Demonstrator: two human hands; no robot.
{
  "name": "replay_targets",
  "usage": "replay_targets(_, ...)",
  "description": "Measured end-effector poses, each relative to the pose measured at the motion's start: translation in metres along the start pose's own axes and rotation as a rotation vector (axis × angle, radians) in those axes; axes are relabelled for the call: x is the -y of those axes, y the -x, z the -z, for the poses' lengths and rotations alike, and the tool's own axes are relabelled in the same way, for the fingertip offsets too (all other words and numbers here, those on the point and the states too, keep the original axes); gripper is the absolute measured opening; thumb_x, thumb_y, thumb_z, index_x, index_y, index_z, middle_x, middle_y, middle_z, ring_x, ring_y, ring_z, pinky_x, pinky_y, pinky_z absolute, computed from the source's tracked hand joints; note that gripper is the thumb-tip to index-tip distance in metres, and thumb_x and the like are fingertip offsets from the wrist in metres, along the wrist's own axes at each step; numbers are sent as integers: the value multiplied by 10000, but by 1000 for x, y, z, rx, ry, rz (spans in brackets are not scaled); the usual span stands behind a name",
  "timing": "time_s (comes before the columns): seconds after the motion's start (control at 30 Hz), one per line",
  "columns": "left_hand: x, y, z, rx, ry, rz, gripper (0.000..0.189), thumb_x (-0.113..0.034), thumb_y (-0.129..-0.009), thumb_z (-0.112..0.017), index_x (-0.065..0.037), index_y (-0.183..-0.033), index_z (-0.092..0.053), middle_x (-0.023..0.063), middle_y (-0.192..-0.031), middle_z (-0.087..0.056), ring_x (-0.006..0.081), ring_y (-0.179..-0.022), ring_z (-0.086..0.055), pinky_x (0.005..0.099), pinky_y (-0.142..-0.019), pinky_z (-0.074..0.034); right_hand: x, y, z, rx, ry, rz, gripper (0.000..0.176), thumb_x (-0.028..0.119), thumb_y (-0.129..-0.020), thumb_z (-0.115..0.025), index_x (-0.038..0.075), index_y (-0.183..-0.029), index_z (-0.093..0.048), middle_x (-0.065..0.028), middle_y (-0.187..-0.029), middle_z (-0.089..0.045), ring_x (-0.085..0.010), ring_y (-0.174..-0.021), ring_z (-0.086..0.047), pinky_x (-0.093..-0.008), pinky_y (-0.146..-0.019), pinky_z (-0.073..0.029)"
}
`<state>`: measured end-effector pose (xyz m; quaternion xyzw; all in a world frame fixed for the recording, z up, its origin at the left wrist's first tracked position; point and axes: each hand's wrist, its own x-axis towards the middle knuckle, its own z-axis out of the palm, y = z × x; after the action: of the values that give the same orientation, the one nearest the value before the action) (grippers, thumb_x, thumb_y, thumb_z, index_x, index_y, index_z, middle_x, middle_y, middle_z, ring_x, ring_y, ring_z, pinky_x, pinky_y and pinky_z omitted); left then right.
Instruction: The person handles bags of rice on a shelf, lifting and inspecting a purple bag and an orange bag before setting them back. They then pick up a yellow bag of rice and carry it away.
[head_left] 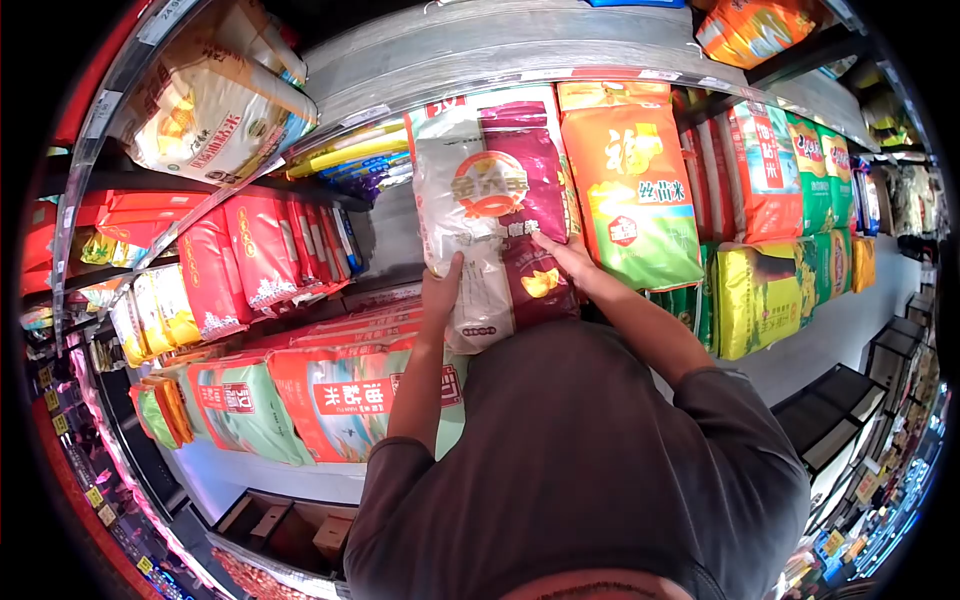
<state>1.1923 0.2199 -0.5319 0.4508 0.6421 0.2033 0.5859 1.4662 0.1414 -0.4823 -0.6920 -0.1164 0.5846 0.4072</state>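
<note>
Red bags [255, 250] stand at nine o'clock from the held bag, and green bags [240, 405] lie at seven o'clock. The left hand [440, 295] grips the rice bag [490, 190] at its lower left edge, thumb on the front. The white-and-maroon bag stands upright before the shelf [395, 235], toward twelve o'clock in view. The right hand [565, 258] clasps its lower right side, fingers laid across the front. An orange bag [630, 180] stands just beside it at three o'clock, and a yellow bag [760, 300] at four.
</note>
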Motion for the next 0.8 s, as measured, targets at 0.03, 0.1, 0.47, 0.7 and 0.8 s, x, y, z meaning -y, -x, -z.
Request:
replay_targets(0.03,11,-6,-1,-94,-82,-34,733,-531,-800,-785,47,-1217,-611,160,-1118,-689,236,-1009,-657,365,-901,-504,4,2,0,-1,6,-4,462,325,-886,-751,12,-1205,-636,-97,-1098,-707,-179,-984,-670,-333,-866,-534)
replay_targets(0.1,-2,6,-5,-156,-125,-22,745,-544,-783,-793,50,-1197,-617,172,-1111,-691,250,-1020,-656,374,-908,-500,22,13,-4,-25,-24,65,480,339,-864,-773,-2,-1175,-642,-113,-1055,-714,-191,-969,-675,-342,-829,-547)
replay_targets(0.47,-52,-3,18,216,378,146,589,-401,-896,-737,96,-1193,-632,91,-1086,-697,117,-935,-646,278,-835,-507,44,-19,14,107,27,-57,731,396,-824,-796,3,-1360,-491,-157,-1215,-663,-229,-1088,-660,-390,-958,-532)
replay_targets(0.7,-61,-22,12,440,286,101,571,-457,-948,-652,32,-1243,-630,91,-1096,-691,169,-958,-654,327,-839,-522,52,-31,13,27,296,-297,664,499,-790,-803,-49,-1136,-658,-143,-1086,-703,-192,-903,-678,-340,-793,-535)
replay_targets(0.8,-67,-20,-5,349,433,359,597,-466,-959,-623,26,-1297,-586,125,-1161,-675,211,-980,-671,338,-886,-526,32,-32,7,80,12,-143,662,489,-780,-816,-50,-1133,-663,-146,-1096,-689,-187,-974,-647,-370,-819,-517)
